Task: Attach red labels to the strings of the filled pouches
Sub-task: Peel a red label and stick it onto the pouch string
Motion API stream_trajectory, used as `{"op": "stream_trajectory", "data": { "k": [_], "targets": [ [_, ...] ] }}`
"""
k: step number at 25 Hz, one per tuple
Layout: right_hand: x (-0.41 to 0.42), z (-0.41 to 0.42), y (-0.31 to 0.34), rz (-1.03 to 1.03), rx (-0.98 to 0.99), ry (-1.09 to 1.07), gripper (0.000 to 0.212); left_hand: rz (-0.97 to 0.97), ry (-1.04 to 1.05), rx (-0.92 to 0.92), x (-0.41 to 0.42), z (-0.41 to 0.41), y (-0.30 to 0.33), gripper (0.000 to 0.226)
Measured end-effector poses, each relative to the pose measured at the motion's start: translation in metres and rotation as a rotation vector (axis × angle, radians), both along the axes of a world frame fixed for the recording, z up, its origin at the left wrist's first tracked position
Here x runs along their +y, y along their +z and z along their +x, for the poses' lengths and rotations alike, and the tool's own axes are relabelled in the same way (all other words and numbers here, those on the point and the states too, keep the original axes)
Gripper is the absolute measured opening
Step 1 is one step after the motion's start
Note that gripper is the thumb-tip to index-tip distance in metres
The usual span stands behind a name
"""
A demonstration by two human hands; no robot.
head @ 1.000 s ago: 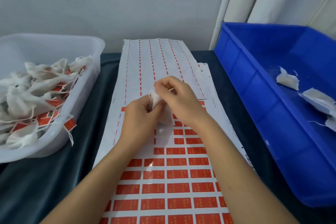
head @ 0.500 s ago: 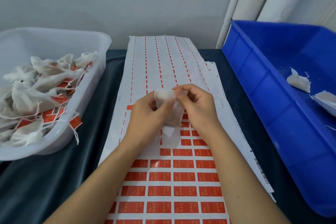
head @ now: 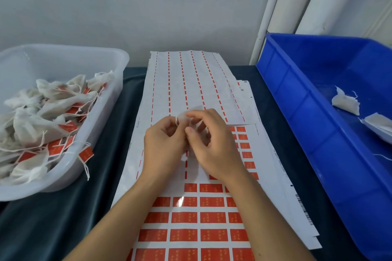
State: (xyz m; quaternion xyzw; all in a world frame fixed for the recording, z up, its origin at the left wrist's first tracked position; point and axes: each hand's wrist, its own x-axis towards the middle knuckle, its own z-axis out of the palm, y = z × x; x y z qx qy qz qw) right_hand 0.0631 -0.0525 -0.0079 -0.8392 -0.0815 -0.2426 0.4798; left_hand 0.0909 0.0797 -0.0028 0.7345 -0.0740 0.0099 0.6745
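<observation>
Both hands meet above the label sheet [head: 191,218]: the left hand [head: 163,146] pinches the string [head: 177,122], and the right hand [head: 212,144] grips the pouch [head: 186,115], mostly hidden, so its long axis is unclear. It looks light, soft and crushable; best held by the string. Finished pouches [head: 42,116] fill the left tub [head: 101,55]; the blue bin [head: 297,112] is right.

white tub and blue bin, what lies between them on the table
In the head view, the label sheets lie between the white tub and blue bin, with both hands holding a pouch above them.
</observation>
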Motion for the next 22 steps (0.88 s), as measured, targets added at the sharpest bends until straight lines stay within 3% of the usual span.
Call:
{"op": "stream_trajectory", "data": {
  "k": [4,9,11,15,19,22],
  "targets": [
    [-0.004,0.002,-0.002,0.043,0.019,0.033,0.038,-0.164,-0.150,0.019,0.000,-0.007,0.005,0.038],
    [-0.002,0.001,-0.001,0.072,-0.016,-0.180,0.037,-0.222,-0.284,0.040,-0.002,-0.009,-0.001,0.054],
    [-0.004,0.000,-0.002,0.110,-0.039,-0.258,0.026,-0.197,-0.272,0.010,-0.004,-0.010,0.000,0.047],
    [-0.006,-0.001,0.002,0.249,-0.015,-0.270,0.015,0.040,-0.082,-0.108,-0.005,-0.002,-0.001,0.024],
    [-0.008,0.000,0.011,0.463,0.065,-0.200,0.015,0.072,-0.106,-0.041,-0.002,0.003,0.000,0.050],
    [-0.010,0.000,0.011,0.444,0.097,-0.216,0.017,0.118,-0.087,-0.052,-0.004,0.001,-0.002,0.022]
  ]
}}
